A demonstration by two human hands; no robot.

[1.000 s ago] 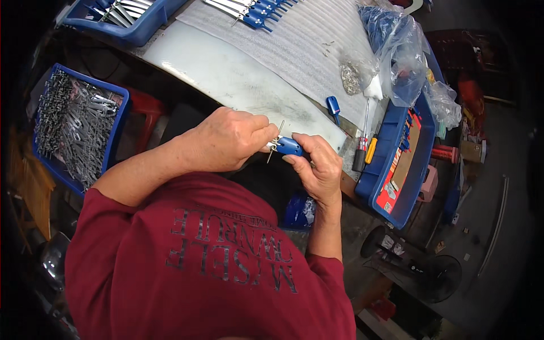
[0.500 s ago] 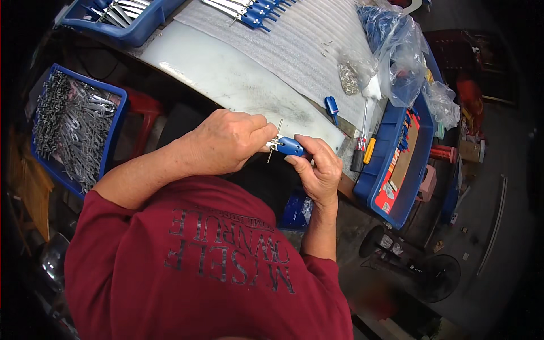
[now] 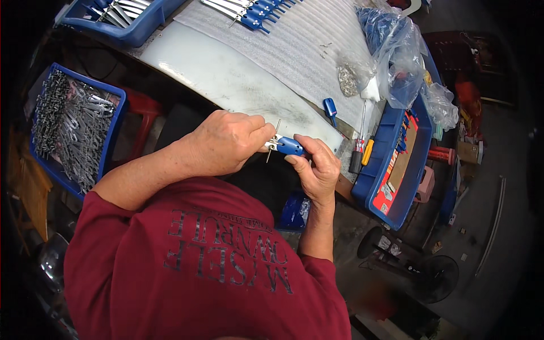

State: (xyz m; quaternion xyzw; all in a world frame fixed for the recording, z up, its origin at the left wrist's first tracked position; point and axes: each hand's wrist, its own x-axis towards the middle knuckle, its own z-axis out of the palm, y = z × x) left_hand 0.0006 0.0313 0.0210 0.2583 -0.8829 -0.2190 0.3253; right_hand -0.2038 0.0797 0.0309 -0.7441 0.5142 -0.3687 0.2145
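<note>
Over the near edge of the white worktop, I hold a blue-handled metal tool point(image 3: 290, 146) between both hands. My left hand point(image 3: 226, 140) is closed round its silvery metal end, hiding most of that part. A thin metal rod point(image 3: 278, 126) sticks out crosswise where metal meets blue. Thumb and fingers of my right hand point(image 3: 318, 173) pinch the far end of the blue handle. A loose blue handle piece point(image 3: 330, 109) lies on the worktop beyond my right hand. At the top, several similar blue-handled tools point(image 3: 252, 17) lie in a row on foam sheet.
Two screwdrivers, red-black point(image 3: 356, 156) and yellow point(image 3: 369, 152), lie beside a blue tray point(image 3: 362, 195) at right. Small metal pins point(image 3: 348, 79) are heaped by plastic bags point(image 3: 396, 54). A blue crate of metal parts point(image 3: 110, 133) stands left; another bin point(image 3: 136, 35) sits top left.
Both hands keep the same grip on the tool and have hardly moved. The view has shifted very slightly.
</note>
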